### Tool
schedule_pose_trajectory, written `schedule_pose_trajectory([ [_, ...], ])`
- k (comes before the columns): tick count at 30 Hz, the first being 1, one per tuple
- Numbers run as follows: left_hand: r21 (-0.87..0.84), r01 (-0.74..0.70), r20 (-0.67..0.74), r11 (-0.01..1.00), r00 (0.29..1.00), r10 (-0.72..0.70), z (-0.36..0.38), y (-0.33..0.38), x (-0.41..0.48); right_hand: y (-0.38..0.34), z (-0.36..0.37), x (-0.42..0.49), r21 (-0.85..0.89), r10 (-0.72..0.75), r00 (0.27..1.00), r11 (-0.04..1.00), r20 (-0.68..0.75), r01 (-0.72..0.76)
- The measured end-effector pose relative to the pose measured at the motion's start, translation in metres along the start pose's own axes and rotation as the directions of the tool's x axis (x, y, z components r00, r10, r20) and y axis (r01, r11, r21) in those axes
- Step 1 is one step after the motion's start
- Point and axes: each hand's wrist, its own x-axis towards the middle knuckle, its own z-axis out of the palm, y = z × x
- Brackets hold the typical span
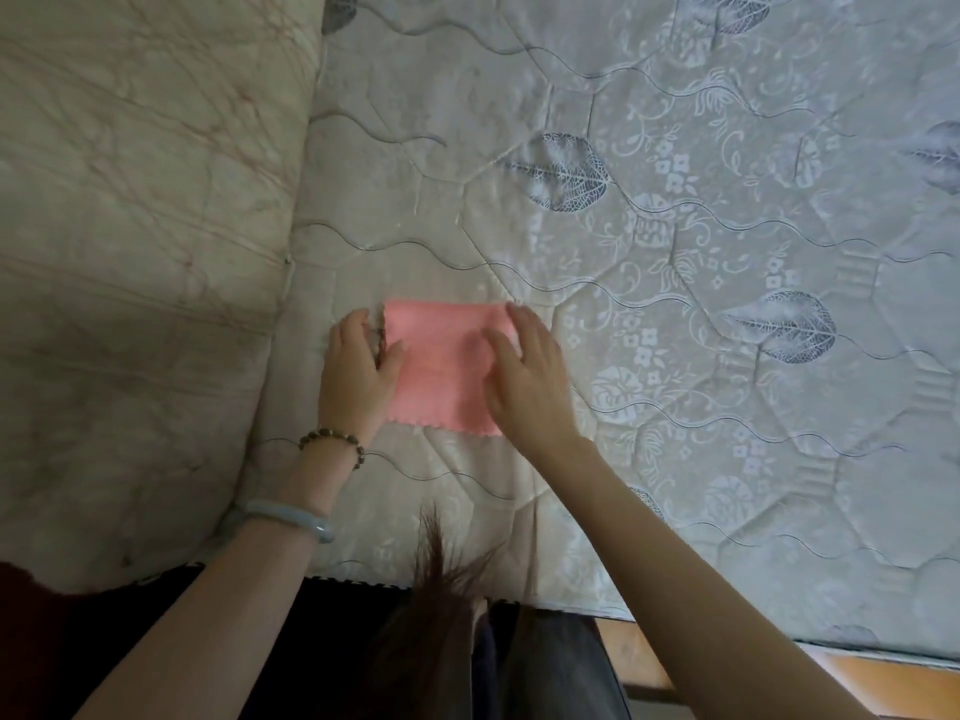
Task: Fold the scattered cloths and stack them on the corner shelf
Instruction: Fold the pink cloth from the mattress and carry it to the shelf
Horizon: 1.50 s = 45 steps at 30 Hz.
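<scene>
A pink cloth (445,363) with zigzag edges lies flat on the quilted mattress (701,262), folded into a rough square. My left hand (358,374) rests at the cloth's left edge, fingers curled over that edge and thumb on top. My right hand (527,376) lies flat on the cloth's right side, fingers spread and pressing down. No corner shelf and no other cloth are in view.
A pale padded panel (140,262) rises along the mattress's left side. The mattress's near edge (675,623) runs along the bottom, with a wooden floor (883,683) beyond it at the bottom right. My hair and dark clothing hang at the bottom centre.
</scene>
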Motion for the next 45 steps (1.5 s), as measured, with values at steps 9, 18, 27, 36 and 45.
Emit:
schedule_pose_trajectory([
  [9,0.537,-0.648,0.478,0.54,0.761,0.438,0.018,-0.022,0.011,0.03,0.053,0.015,-0.248,-0.254,0.925,0.912,0.282,0.327],
  [18,0.525,-0.653,0.518,0.546,0.754,0.404,0.016,-0.037,0.019,0.061,0.047,0.007,-0.266,-0.171,0.919,0.924,0.354,0.274],
  [27,-0.087,0.02,0.039,0.996,0.999,-0.017,0.013,-0.011,0.001,0.026,0.015,0.0,0.356,0.326,0.942,0.874,0.079,-0.332],
  [36,-0.4,0.392,0.361,0.829,0.898,-0.25,0.007,0.0,0.007,0.009,0.011,0.008,0.581,0.578,0.573,0.199,0.581,-0.789],
  [45,-0.44,0.194,0.472,0.877,0.881,0.042,-0.065,0.091,-0.015,-0.014,-0.098,-0.012,0.722,0.567,0.671,0.181,0.479,-0.668],
])
